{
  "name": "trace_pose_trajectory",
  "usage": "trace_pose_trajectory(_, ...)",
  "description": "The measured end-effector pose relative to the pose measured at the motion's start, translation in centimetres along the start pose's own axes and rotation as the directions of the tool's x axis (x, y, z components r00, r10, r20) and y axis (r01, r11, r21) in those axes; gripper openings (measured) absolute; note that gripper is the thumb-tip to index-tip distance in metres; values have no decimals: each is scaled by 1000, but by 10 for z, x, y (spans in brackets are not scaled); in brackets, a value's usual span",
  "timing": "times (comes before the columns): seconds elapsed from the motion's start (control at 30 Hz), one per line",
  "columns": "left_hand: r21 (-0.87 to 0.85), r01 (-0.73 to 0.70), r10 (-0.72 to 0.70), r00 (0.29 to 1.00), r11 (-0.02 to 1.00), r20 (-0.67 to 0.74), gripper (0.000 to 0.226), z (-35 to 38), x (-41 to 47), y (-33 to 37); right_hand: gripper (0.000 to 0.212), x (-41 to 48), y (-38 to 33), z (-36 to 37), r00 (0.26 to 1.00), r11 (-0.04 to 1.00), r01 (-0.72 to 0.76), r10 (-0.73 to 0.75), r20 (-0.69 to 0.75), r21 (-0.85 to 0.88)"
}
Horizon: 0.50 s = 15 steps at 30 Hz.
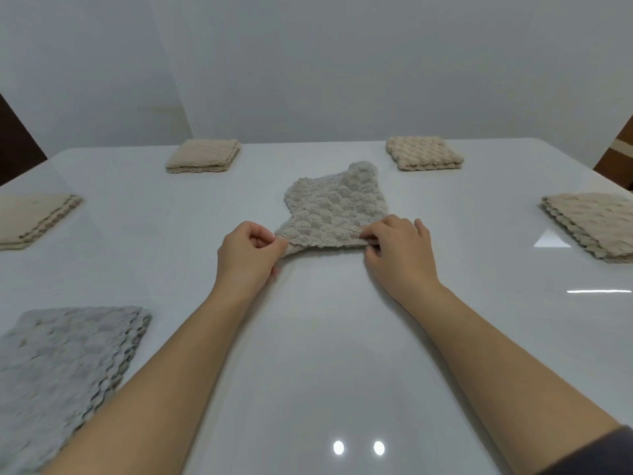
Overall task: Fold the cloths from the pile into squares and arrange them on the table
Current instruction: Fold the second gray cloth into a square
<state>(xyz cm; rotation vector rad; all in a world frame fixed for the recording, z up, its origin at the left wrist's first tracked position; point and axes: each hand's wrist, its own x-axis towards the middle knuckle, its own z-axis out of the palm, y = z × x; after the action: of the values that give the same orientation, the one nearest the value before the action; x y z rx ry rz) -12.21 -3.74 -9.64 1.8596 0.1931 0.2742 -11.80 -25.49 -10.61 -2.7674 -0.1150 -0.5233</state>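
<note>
A beige fluffy cloth (334, 207) lies crumpled and partly folded at the middle of the white table (325, 337). My left hand (248, 257) pinches its near left corner, lifted slightly off the table. My right hand (399, 253) pinches its near right corner. The far end of the cloth bunches up into a rounded hump.
Folded beige squares lie at the far left (203, 156), far right (424, 153), left edge (32, 219) and right edge (596, 222). A folded grey cloth (65, 368) sits near left. A wall stands behind the table's far edge.
</note>
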Motion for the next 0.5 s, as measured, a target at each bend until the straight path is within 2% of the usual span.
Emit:
trace_pose_trajectory(0.1, 22, -131, 130, 991, 991, 37, 17, -3, 0, 0, 25, 0, 1, 0, 995, 997, -71, 68, -74, -32)
trace_pose_trajectory(0.17, 135, -283, 273, 958, 949, 92, 25, -5, -1, 1, 24, 1, 4, 1, 986, 991, -125, 118, -114, -55)
trace_pose_trajectory(0.23, 258, -415, 386, 909, 872, 158, 21, -9, 0, 2, 26, 3, 7, 2, 979, 981, -170, 158, -127, -93)
trace_pose_trajectory(0.37, 341, -480, 411, 874, 808, 259, 20, -16, 8, 2, 29, 5, 15, 3, 970, 967, -213, 192, -151, -137)
trace_pose_trajectory(0.5, 437, -509, 459, 860, 742, 223, 10, -17, 10, 2, 27, 6, 19, 1, 956, 967, -240, 219, -194, -90)
